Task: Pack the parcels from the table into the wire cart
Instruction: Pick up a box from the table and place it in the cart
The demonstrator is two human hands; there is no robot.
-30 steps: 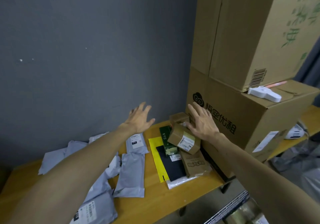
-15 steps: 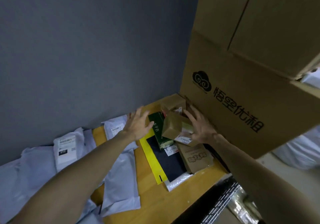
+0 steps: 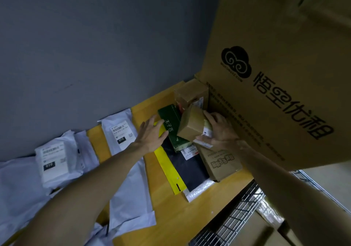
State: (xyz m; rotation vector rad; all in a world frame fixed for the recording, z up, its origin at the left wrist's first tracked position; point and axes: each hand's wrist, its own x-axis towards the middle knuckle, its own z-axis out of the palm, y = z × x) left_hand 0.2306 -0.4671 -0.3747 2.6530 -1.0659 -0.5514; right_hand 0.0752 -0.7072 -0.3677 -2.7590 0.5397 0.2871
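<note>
The right hand point(image 3: 218, 131) grips a small box point(image 3: 190, 127), thumb at its near end and fingers curled over its far edge; the box is tilted, leaning over a green box point(image 3: 170, 124) and close against the big carton point(image 3: 275, 78). The left hand point(image 3: 150, 136) is wide, fingers straight and spread, holding nothing; its fingertips reach the green box's left edge, though I cannot tell whether they press it. The green box lies with its long axis running away from the person, atop a black mailer point(image 3: 190, 169); a flat box point(image 3: 221, 163) sits just beside it on the right. Grey mailers point(image 3: 123, 131) lie on the left of the tabletop point(image 3: 167, 213).

The cart point(image 3: 235, 217) shows at lower right, below the tabletop's near edge, on the right arm's side; so the small box must travel back toward the person and down to the right, and the right hand is the nearer one for that. I judge the step to be lifting the small box off the pile, with most parcels not yet packed; the left hand looks set to steady or take the green box. The carton crowds the right wrist, so the lift likely needs to start leftward.
</note>
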